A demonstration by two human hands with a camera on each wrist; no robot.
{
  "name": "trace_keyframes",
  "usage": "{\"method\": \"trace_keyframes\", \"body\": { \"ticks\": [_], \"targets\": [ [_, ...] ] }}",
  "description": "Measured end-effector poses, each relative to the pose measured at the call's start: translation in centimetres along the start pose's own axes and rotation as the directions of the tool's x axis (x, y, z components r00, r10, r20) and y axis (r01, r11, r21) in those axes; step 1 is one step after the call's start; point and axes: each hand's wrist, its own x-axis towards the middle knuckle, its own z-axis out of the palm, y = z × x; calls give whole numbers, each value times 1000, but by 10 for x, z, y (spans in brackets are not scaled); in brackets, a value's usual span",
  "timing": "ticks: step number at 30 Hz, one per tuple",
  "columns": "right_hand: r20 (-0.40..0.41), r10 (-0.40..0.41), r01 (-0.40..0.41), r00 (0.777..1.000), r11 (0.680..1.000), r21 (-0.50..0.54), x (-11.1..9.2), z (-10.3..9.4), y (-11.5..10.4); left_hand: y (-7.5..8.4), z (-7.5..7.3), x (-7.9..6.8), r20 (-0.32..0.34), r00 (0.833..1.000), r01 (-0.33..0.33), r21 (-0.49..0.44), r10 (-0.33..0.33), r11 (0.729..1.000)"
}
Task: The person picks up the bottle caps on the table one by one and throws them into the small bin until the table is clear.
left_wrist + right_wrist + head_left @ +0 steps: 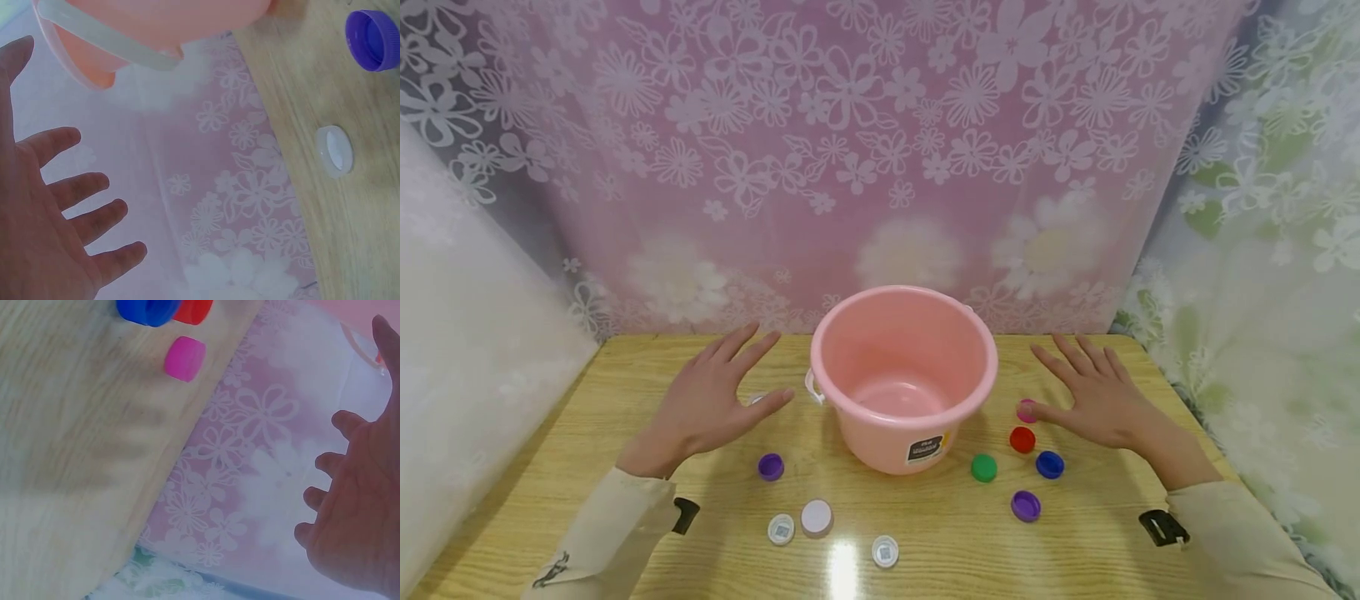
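Note:
A pink bucket stands upright on the wooden table, its inside bare and its white handle hanging at the left. My left hand hovers left of the bucket, fingers spread, holding nothing. Close by it lie a purple cap and a white cap, partly hidden by the hand in the head view. My right hand is held over the table at the bucket's right, fingers spread and holding nothing. Its thumb overlaps a magenta cap in the head view; a red cap lies just nearer.
Right of the bucket are a green cap, a blue cap and another purple cap. Several white caps, one at the front, lie nearer the person. A flowered pink curtain hangs behind the table.

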Motion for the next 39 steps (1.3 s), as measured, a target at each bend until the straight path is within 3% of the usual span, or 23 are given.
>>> {"method": "trace_keyframes", "body": {
  "ticks": [4,14,21,24,30,36,39],
  "targets": [
    [-2,-11,11,1000,1000,-12,2,-5,0,3,-4,6,-10,1000,-9,-16,9,1000],
    [-15,-24,24,1000,1000,-18,8,-15,-2,10,-11,16,40,999,28,-64,-26,998],
    [-21,-33,33,999,999,-8,9,-22,-5,18,-10,30,44,996,87,-203,-80,975],
    [-24,-37,36,999,999,-11,10,-24,-7,22,-9,36,20,994,110,-321,-109,941],
    [-25,-38,38,999,999,-10,13,-23,-7,34,-9,50,3,973,195,-539,-230,819],
    [-21,-35,35,999,999,-2,14,-23,-7,41,-9,67,126,933,337,-635,-337,696],
    [-17,-30,30,999,1000,8,13,-24,-7,43,-7,73,166,922,371,-641,-351,672]
  ]
}}
